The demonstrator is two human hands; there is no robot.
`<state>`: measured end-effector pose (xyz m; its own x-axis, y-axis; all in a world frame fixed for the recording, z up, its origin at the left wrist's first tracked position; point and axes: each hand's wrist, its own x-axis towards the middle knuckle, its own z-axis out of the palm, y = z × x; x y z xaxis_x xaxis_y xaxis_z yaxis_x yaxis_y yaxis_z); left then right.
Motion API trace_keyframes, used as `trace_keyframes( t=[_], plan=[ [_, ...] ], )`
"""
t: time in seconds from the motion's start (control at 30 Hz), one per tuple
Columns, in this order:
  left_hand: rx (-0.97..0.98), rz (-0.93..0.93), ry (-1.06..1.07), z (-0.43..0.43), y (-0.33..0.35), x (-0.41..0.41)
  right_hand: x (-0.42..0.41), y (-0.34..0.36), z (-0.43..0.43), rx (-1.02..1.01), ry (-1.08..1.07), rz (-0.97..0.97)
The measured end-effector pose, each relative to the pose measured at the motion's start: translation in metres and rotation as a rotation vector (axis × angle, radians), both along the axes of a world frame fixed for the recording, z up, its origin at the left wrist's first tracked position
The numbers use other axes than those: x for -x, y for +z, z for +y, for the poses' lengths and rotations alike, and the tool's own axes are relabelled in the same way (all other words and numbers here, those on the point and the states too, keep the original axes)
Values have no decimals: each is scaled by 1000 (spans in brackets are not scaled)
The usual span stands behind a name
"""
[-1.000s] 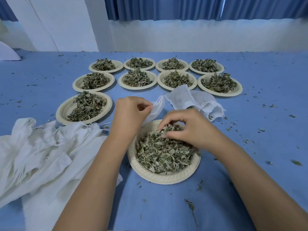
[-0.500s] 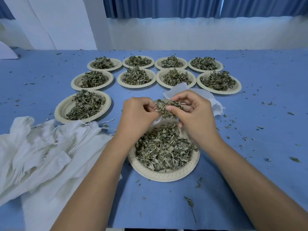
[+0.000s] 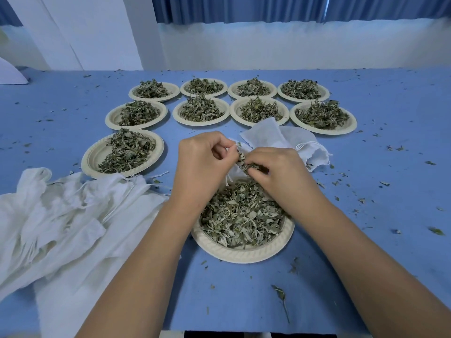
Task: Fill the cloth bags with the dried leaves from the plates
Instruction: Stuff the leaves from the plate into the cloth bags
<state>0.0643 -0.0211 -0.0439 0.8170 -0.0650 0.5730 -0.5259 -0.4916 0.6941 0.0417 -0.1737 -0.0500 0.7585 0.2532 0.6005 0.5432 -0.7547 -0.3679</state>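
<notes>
Blue table (image 3: 390,215) lay passable at the frame's right and lower centre, while leaf plates (image 3: 323,131) crowded the upper middle and a cloth heap (image 3: 61,228) filled the lower left.

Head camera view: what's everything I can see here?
Table: one, blue, fills the view.
Plates: ten, cream, eight in two far rows, one left, one nearest.
Dried leaves: a heap on each plate, grey-green.
Leaf scraps: many, green, scattered over the table.
Bag pile: one heap, white, near left.
Loose bags: count unclear, white, just beyond the hands.
Held bag: one, white, between the hands.
Curtain: one, blue, top edge.
Wall: white, behind the table.
Left hand: fingers pinch the held bag's edge.
Right hand: fingers hold a pinch of dried leaves at its mouth.
</notes>
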Motion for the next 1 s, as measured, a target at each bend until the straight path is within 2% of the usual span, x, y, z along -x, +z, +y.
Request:
trace_keyframes(
  t=[0.13, 0.2, 0.3, 0.4, 0.47, 0.57, 0.67, 0.73, 0.8, 0.87, 1.0],
  plan=[
    [-68, -57, 5, 2, 0, -3, 3, 2, -1, -109, 27, 123],
    [-79, -74, -22, 1, -1, -2, 4, 3, 0, -154, 10, 95],
    [-71, -111, -60, -2, -2, 0, 4, 1, 1, -105, -26, 25],
    [-77, -111, -79, -3, -3, 0, 2, -1, 1, -96, -48, 64],
    [-72, -99, -75, -2, -3, 0, 2, 3, -1, -242, -26, 172],
    [-56, -93, -48, -1, -2, 0, 3, 8, -6, -574, 43, 343],
    [-46, -84, -43, -1, -1, 0, 5, 8, -5, -730, 71, 314],
    [-41, -90, -55, -1, -1, 1, 7, 6, 0, -671, 50, 205],
    [-34, -97, -70, -2, -2, 2, 8, 3, 3, -442, 20, 69],
    [-32, -107, -66, -2, -2, 2, 7, 2, 2, -254, -11, 31],
    [-17, -113, -50, -1, -3, 1, 8, 8, -4, -256, -32, 46]
  ],
)
